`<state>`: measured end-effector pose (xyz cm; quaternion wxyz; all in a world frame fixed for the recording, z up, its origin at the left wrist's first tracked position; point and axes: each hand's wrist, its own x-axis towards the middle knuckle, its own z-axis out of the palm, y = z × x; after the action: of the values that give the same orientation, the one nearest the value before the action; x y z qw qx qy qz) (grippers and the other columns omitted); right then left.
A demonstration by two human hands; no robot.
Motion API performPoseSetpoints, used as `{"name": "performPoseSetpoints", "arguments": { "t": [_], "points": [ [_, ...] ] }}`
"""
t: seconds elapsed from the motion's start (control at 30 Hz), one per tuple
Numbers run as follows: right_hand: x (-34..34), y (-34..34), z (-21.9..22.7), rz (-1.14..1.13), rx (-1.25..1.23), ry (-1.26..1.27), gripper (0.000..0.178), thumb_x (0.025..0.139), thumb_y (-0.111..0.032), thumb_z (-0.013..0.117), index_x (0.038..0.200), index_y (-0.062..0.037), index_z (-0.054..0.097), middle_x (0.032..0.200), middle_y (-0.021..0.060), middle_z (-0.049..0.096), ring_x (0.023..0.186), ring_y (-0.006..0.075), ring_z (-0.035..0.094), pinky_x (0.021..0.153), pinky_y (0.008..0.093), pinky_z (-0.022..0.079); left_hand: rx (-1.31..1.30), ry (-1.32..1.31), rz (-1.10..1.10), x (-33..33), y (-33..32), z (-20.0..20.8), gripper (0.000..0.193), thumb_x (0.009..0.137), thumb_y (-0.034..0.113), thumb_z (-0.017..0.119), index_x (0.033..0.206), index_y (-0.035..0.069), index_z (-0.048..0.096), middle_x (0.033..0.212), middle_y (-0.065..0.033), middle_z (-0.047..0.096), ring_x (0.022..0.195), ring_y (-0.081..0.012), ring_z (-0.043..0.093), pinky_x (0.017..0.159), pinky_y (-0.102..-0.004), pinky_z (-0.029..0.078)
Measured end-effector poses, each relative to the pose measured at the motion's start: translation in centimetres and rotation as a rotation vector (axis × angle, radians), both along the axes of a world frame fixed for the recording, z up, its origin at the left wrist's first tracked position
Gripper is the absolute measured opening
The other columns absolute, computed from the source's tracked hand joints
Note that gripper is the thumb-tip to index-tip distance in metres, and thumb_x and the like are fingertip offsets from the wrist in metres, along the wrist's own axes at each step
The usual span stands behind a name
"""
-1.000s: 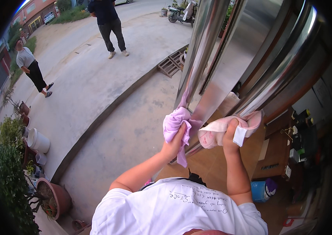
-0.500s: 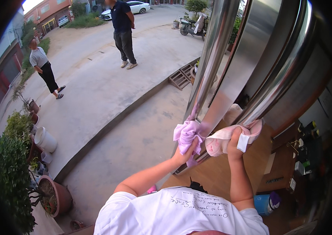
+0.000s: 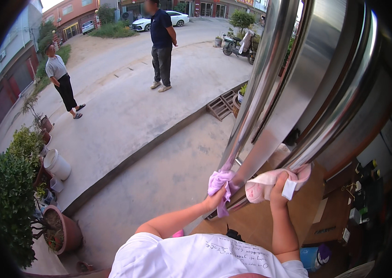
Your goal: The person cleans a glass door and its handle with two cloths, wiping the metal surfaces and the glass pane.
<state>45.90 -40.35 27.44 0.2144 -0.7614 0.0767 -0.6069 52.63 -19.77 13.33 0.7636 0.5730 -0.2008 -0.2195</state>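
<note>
The left hand [image 3: 215, 199] squeezes a crumpled purple cloth [image 3: 220, 182], the right hand [image 3: 278, 193] a pink folded cloth [image 3: 264, 185], both against shiny round metal bars [image 3: 260, 81] by a flat silver door edge [image 3: 314, 48], with open gray concrete [image 3: 159, 178] leftward.

White bucket [image 3: 57, 165] beside potted plants [image 3: 25, 147].

Lt-purple cloth [image 3: 220, 182]; pink towel [image 3: 265, 183], wht tag [image 3: 289, 189].
</note>
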Motion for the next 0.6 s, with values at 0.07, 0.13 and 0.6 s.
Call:
{"name": "performPoseSetpoints", "arguments": {
  "t": [0.07,0.13,0.6],
  "points": [
    [-0.1,-0.5,-1.0,0.003,-0.004,0.043,0.024,0.096,-0.017,0.055,0.098,0.0067,0.061,0.094,0.0192,0.065,0.085,0.032,0.061,0.075,0.0414,0.049,-0.037,0.081,-0.039,0.5,0.0,-2.0,0.033,0.106,0.031,0.044,0.126,0.008,0.054,0.107,0.0005,0.057,0.096,-0.0096,0.053,0.087,-0.0255,0.046],
    [-0.1,-0.7,-1.4,0.009,0.033,0.048,0.027,0.096,-0.017,0.053,0.106,0.0077,0.058,0.102,0.0201,0.063,0.091,0.0319,0.06,0.08,0.0418,0.049,-0.055,0.112,-0.061,0.7,-0.1,-3.0,0.033,0.106,0.031,0.044,0.125,0.007,0.054,0.107,-0.0001,0.058,0.097,-0.0105,0.053,0.089,-0.0265,0.046],
    [-0.8,1.0,0.9,0.051,0.023,0.017,0.08,0.096,-0.04,0.049,0.149,0.0097,0.015,0.152,0.026,0.026,0.141,0.0353,0.031,0.117,0.0449,0.024,0.267,0.427,-0.148,2.2,-2.5,-23.6,0.051,0.098,0.049,0.048,0.123,0.007,0.061,0.106,-0.0037,0.063,0.097,-0.018,0.057,0.089,-0.0329,0.046]
  ]
}}
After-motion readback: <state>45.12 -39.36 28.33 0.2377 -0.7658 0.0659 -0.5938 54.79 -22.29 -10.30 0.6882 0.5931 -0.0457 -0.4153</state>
